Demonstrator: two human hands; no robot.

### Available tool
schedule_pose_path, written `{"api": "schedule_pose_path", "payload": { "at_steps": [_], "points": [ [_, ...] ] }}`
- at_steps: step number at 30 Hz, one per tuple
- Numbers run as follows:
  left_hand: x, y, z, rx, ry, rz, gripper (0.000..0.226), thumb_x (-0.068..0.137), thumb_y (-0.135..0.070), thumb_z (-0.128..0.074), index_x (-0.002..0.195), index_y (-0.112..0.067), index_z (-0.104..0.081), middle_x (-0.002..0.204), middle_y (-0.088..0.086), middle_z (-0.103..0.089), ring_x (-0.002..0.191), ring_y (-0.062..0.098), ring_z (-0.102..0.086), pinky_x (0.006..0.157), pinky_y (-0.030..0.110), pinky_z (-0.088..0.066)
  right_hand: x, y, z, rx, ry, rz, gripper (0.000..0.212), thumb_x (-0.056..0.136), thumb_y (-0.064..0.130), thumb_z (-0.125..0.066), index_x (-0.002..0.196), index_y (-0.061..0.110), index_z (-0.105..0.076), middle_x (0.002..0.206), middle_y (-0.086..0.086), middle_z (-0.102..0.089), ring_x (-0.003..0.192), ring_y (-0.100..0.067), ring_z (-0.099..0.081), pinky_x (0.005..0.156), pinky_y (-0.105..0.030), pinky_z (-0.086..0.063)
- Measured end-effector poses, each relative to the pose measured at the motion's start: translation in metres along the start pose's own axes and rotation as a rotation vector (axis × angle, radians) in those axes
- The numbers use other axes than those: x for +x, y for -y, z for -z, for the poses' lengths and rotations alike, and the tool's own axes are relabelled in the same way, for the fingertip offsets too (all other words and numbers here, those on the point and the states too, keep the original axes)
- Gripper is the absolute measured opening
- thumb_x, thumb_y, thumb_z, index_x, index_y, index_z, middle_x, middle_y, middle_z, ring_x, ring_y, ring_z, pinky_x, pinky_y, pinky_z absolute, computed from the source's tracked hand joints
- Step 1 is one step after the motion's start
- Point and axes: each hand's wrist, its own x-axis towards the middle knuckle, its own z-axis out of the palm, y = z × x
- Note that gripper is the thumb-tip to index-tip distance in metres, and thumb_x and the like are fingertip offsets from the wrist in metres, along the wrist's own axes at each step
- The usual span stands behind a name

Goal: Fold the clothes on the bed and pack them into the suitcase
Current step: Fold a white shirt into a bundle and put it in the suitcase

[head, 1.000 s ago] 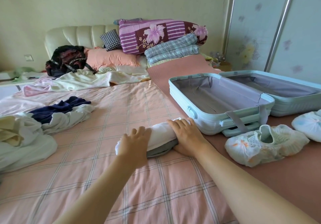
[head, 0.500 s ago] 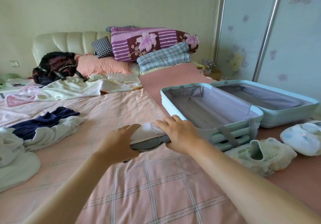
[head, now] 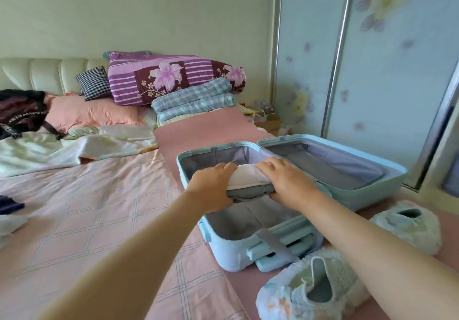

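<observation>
"White on top, grey underneath: where is that folded bundle [head: 248, 183]?"

"Held over the near half of the open suitcase [head: 224, 252], above its grey lining [head: 250, 216]. As far as I can see, it is not resting on it."

"Who has it?"

"Both. The left hand [head: 211, 191] grips the left end, fingers [head: 227, 168] curled over the top and thumb below. The right hand [head: 289, 183] grips the right end the same way."

"Which way does it run?"

"Its long axis goes left to right, from hand to hand, across the compartment. The lining lies straight below the fingers, so I judge the coming move is simply downward."

"Is either hand nearer?"

"They're roughly level. The right one reaches a touch farther in, close to the ridge between the two halves."

"What could go wrong?"

"If one end is let go first, the white layer may slide off the grey. Lowering both ends together looks safer. The strap [head: 270, 242] hangs over the near wall, apart from the bundle."

"And how far along is the job?"

"Early, I'd say. A dark blue garment [head: 10, 205] lies crumpled at the left edge of the bed [head: 99, 220]."
</observation>
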Motion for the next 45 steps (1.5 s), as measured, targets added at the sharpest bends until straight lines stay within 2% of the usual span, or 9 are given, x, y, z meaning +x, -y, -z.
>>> {"api": "schedule_pose_path", "payload": {
  "at_steps": [7, 11, 17, 23, 28, 34, 37, 42, 45],
  "points": [
    [0.044, -0.026, -0.071, 0.055, 0.232, 0.045, 0.064, 0.076, -0.030, -0.071, 0.125, -0.016, -0.032, 0.125, 0.004, -0.045, 0.106, 0.032, -0.061, 0.069, 0.039, -0.042, 0.019, -0.028, -0.055, 0.044, 0.177, -0.048, 0.059, 0.076, 0.015, -0.073, 0.122, 0.024, -0.038, 0.125, -0.007, -0.039, 0.113, -0.032, -0.046, 0.074, -0.039, -0.047],
    [0.041, -0.018, -0.076, -0.075, 0.405, 0.033, 0.075, 0.075, -0.052, -0.071, 0.132, -0.022, -0.033, 0.130, -0.003, -0.044, 0.112, 0.027, -0.057, 0.084, 0.040, -0.047, 0.025, -0.029, -0.060, 0.254, 0.400, -0.135, 0.055, 0.072, 0.051, -0.073, 0.110, 0.031, -0.039, 0.116, 0.000, -0.046, 0.110, -0.024, -0.043, 0.091, -0.046, -0.042],
    [0.050, 0.000, -0.060, -0.483, 0.482, 0.146, 0.015, 0.099, -0.035, -0.049, 0.109, -0.033, -0.060, 0.124, -0.008, -0.060, 0.108, 0.014, -0.055, 0.093, 0.030, -0.042, 0.038, -0.035, -0.058, 0.502, 0.343, -0.341, 0.027, 0.092, 0.052, -0.052, 0.101, 0.028, -0.058, 0.115, 0.000, -0.056, 0.114, -0.027, -0.049, 0.098, -0.043, -0.042],
    [0.055, 0.002, -0.065, -0.431, 0.672, 0.237, 0.042, 0.098, -0.050, -0.045, 0.137, -0.036, -0.039, 0.134, 0.000, -0.053, 0.107, 0.017, -0.052, 0.101, 0.036, -0.040, 0.022, -0.023, -0.048, 0.247, 0.308, -0.750, 0.104, 0.072, 0.089, -0.044, 0.148, 0.019, -0.033, 0.144, -0.013, -0.044, 0.129, -0.036, -0.047, 0.090, -0.042, -0.047],
    [0.045, 0.002, -0.059, -0.448, 0.715, 0.255, 0.055, 0.094, -0.059, -0.045, 0.144, -0.039, -0.034, 0.142, -0.002, -0.048, 0.120, 0.019, -0.050, 0.106, 0.039, -0.039, 0.017, -0.004, -0.047, 0.540, 0.417, -0.841, 0.081, 0.094, 0.063, -0.039, 0.155, 0.015, -0.018, 0.154, -0.018, -0.026, 0.131, -0.039, -0.043, 0.086, -0.038, -0.041],
    [0.034, -0.004, -0.054, -0.421, 0.598, 0.384, 0.079, 0.086, -0.070, -0.053, 0.138, -0.014, -0.032, 0.110, 0.000, -0.060, 0.082, 0.013, -0.061, 0.063, 0.027, -0.043, 0.043, 0.007, -0.043, 1.004, 0.162, -0.672, 0.097, 0.085, 0.033, -0.071, 0.159, 0.029, -0.008, 0.165, -0.003, -0.006, 0.145, -0.030, -0.032, 0.103, -0.037, -0.039],
    [0.029, -0.007, -0.051, -0.522, 0.599, 0.441, 0.074, 0.086, -0.070, -0.053, 0.131, -0.014, -0.036, 0.102, 0.000, -0.064, 0.066, 0.012, -0.065, 0.051, 0.022, -0.047, 0.054, 0.019, -0.048, 0.995, 0.182, -0.803, 0.092, 0.084, 0.042, -0.074, 0.156, 0.014, -0.025, 0.159, -0.012, -0.030, 0.134, -0.030, -0.047, 0.097, -0.034, -0.045],
    [0.032, 0.005, -0.046, -0.165, 0.523, 0.260, 0.037, 0.097, -0.044, -0.039, 0.116, -0.020, -0.060, 0.118, 0.001, -0.064, 0.101, 0.022, -0.060, 0.091, 0.035, -0.048, 0.054, 0.042, -0.045, 1.100, 0.402, -0.614, 0.043, 0.094, 0.018, -0.062, 0.127, -0.009, -0.057, 0.131, -0.014, -0.061, 0.114, -0.030, -0.061, 0.109, -0.047, -0.046],
    [0.032, 0.018, -0.046, -0.033, 0.315, 0.253, 0.040, 0.096, -0.030, -0.036, 0.131, -0.020, -0.053, 0.134, 0.005, -0.055, 0.118, 0.030, -0.055, 0.101, 0.042, -0.044, 0.054, 0.050, -0.047, 1.184, 0.407, -0.551, 0.060, 0.083, 0.032, -0.071, 0.139, 0.017, -0.054, 0.131, -0.009, -0.063, 0.109, -0.023, -0.062, 0.102, -0.046, -0.051]
  ]
}}
